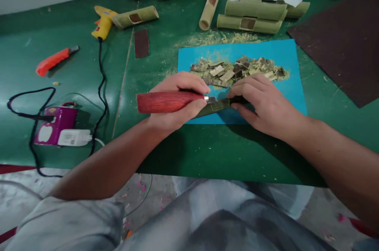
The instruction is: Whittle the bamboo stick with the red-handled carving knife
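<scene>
My left hand [177,102] is closed round the red wooden handle [166,102] of a carving tool, whose metal ferrule and blade point right. My right hand [260,102] is closed on a thin greenish bamboo strip [217,105] that meets the blade between the two hands. Both hands hover over the near edge of a blue sheet [293,61] on the green table [207,152]. A heap of bamboo chips and shavings [239,70] lies on the sheet just beyond my fingers.
Cut bamboo tubes [251,16] with rectangular notches lie along the far side. A yellow glue gun [103,23] with its black cord, an orange utility knife [55,60], a purple power strip [56,124] and a brown sheet [343,41] are on the table.
</scene>
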{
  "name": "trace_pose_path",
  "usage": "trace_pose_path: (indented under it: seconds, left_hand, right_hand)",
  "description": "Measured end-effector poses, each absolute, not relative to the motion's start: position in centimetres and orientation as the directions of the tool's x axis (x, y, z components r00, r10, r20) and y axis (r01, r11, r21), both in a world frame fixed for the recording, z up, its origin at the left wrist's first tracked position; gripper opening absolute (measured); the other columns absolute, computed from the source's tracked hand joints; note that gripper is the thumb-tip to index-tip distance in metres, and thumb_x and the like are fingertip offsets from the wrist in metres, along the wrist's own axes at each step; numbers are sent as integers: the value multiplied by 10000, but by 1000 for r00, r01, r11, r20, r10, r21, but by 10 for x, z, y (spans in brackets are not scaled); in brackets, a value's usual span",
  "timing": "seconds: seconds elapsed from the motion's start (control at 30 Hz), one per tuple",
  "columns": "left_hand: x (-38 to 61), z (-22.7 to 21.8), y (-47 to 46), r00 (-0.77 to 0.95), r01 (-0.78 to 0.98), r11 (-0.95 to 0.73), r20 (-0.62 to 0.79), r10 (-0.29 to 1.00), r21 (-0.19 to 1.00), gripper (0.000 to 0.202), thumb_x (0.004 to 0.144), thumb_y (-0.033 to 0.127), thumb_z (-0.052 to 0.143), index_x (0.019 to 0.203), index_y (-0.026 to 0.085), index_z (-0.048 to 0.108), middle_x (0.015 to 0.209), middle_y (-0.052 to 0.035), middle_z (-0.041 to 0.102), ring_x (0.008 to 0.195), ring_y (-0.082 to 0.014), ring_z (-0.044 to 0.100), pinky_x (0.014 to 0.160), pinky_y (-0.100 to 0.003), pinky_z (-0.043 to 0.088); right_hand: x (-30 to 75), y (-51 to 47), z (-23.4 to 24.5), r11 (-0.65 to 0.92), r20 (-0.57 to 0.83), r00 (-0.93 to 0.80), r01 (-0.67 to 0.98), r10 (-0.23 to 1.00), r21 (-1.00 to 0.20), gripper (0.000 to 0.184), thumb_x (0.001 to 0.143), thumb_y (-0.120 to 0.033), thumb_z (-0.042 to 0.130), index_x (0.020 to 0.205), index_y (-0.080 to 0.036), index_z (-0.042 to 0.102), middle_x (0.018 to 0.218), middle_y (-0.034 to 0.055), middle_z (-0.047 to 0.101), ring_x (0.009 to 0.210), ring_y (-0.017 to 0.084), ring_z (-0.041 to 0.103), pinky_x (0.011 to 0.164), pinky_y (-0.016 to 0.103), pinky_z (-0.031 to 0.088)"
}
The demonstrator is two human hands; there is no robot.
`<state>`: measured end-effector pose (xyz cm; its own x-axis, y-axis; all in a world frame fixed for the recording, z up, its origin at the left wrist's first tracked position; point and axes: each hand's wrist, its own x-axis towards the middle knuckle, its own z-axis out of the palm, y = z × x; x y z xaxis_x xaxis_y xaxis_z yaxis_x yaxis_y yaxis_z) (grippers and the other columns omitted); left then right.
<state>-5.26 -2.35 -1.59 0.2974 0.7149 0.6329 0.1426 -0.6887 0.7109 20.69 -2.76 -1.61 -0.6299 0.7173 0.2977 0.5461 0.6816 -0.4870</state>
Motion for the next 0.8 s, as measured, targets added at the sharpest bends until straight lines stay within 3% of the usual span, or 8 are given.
trace_pose_path:
  seconds: [0.07, 0.17, 0.3, 0.4, 0.5, 0.67, 0.8]
  left_hand:
    - [-51, -10, -26, 326, 178, -689, 619, 715, 702, 130, 890, 325, 817, 962, 232, 761, 970, -24, 817, 921, -177, 786, 869, -342, 659]
    - [-50, -5, -28, 340, 227, -676, 593, 730, 701, 115, 867, 293, 836, 929, 239, 756, 977, -29, 820, 923, -194, 789, 888, -372, 660]
    - [-53, -3, -27, 385, 188, -696, 600, 701, 693, 190, 907, 423, 794, 971, 247, 761, 982, -50, 822, 944, -216, 786, 903, -402, 659]
    - [-54, -3, -28, 407, 136, -708, 613, 678, 693, 270, 964, 490, 710, 1004, 230, 771, 981, -77, 821, 955, -218, 787, 887, -388, 657]
    - [-54, -2, -30, 437, 120, -692, 588, 681, 712, 215, 962, 406, 731, 1032, 208, 775, 995, -88, 824, 973, -210, 797, 901, -355, 656]
    - [-52, 2, -33, 484, 133, -666, 538, 689, 734, 191, 949, 341, 752, 1048, 178, 766, 1021, -106, 827, 993, -202, 805, 927, -323, 660]
    - [-54, 0, -33, 448, 179, -656, 533, 718, 733, 249, 941, 454, 762, 1060, 236, 752, 1014, -79, 825, 1002, -232, 802, 901, -373, 671]
  right_hand:
    - [207, -27, -17, 672, 297, -629, 517, 718, -530, 199, 1049, -233, 495, 1128, -259, 676, 1167, 97, 737, 1108, 308, 639, 962, 507, 489]
    - [207, -26, -19, 659, 284, -632, 501, 721, -561, 185, 1005, -255, 585, 1165, -248, 678, 1216, 115, 721, 1135, 330, 629, 971, 528, 490]
    - [206, -24, -20, 665, 253, -657, 509, 711, -547, 199, 972, -270, 641, 1163, -242, 689, 1170, 119, 720, 1094, 333, 619, 941, 519, 491]
    - [206, -22, -18, 698, 249, -702, 473, 667, -538, 188, 1028, -289, 567, 1140, -224, 703, 1099, 121, 725, 1030, 308, 628, 922, 494, 487]
    - [206, -21, -16, 714, 254, -720, 452, 646, -534, 228, 1057, -301, 517, 1116, -204, 714, 1074, 130, 721, 1007, 297, 632, 911, 478, 480]
    - [206, -23, -18, 698, 227, -711, 485, 666, -528, 238, 969, -323, 644, 1173, -211, 695, 1121, 127, 705, 1043, 322, 614, 915, 488, 476]
    - [206, -28, -18, 688, 234, -676, 546, 699, -478, 242, 960, -325, 642, 1162, -204, 696, 1111, 141, 705, 1043, 340, 601, 915, 508, 481]
